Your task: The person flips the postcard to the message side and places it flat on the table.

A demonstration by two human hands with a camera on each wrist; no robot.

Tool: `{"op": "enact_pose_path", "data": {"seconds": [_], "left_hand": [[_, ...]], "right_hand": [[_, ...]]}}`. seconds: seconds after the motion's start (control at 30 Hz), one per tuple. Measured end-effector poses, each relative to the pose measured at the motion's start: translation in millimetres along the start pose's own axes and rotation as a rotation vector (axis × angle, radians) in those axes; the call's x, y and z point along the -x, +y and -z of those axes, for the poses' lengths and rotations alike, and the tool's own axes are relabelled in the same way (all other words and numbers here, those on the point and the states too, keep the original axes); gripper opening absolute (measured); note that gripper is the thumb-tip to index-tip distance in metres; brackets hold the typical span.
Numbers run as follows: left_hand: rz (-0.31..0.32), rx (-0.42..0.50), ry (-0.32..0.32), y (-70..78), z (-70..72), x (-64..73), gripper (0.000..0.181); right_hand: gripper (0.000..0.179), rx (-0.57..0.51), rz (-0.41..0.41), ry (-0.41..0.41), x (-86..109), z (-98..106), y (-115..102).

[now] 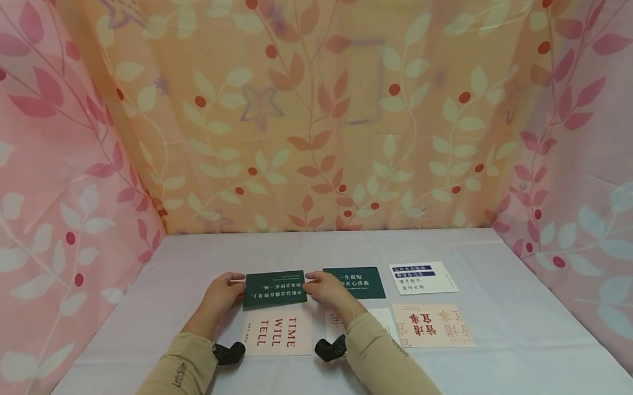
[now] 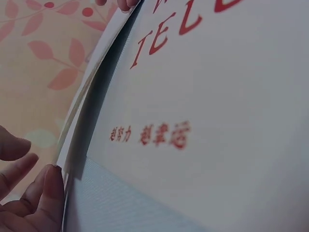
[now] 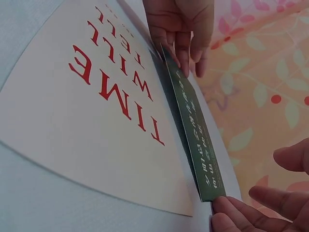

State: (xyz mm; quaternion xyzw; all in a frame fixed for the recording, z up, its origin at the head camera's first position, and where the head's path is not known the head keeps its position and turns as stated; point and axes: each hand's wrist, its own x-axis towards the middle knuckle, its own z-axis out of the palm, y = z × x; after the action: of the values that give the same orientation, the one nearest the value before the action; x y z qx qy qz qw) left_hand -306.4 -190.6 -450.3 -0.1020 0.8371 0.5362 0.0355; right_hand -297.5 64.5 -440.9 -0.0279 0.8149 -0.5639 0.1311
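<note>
One green card: left of the counter's middle, long axis running left to right, print upside down as I view it. Both wrist views show me a dark gap under its near edge, so I list it as tilted, not flat on the counter.

One left hand: fingertips holding the green card's left end. One right hand: fingertips holding its right end. Exact thumb placement: I cannot tell.

Relation of note: the green card lies directly between them, to the right of the left hand and to the left of the right; neither is nearer. In my judgement any move turns on that shared sideways axis: both ends need to travel together, or it skews.

One TIME card: flat, just on the near side of the green card, print turned sideways to me. A lowered near edge could catch it, I judge.

One dark card: apart from the held one, partly hidden by the right hand, print upright.
</note>
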Motion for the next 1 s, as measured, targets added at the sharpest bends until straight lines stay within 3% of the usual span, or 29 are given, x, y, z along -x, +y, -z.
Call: {"op": "enact_pose_path", "data": {"seconds": [0.27, 0.67, 1.0], "left_hand": [[-0.025, 0.007, 0.006, -0.7, -0.4, -1.5, 0.048], [-0.01, 0.03, 0.001, -0.9, -0.6, -0.2, 0.045], [-0.014, 0.068, 0.001, 2.4, -0.6, 2.9, 0.04]], "right_hand": [[0.044, -0.008, -0.004, 0.0, -0.7, -1.0, 0.1], [0.045, 0.053, -0.024, 0.046, -3.2, -0.7, -1.9], [0.045, 0.027, 0.006, 0.052, -4.0, 0.0, -0.6]]}}
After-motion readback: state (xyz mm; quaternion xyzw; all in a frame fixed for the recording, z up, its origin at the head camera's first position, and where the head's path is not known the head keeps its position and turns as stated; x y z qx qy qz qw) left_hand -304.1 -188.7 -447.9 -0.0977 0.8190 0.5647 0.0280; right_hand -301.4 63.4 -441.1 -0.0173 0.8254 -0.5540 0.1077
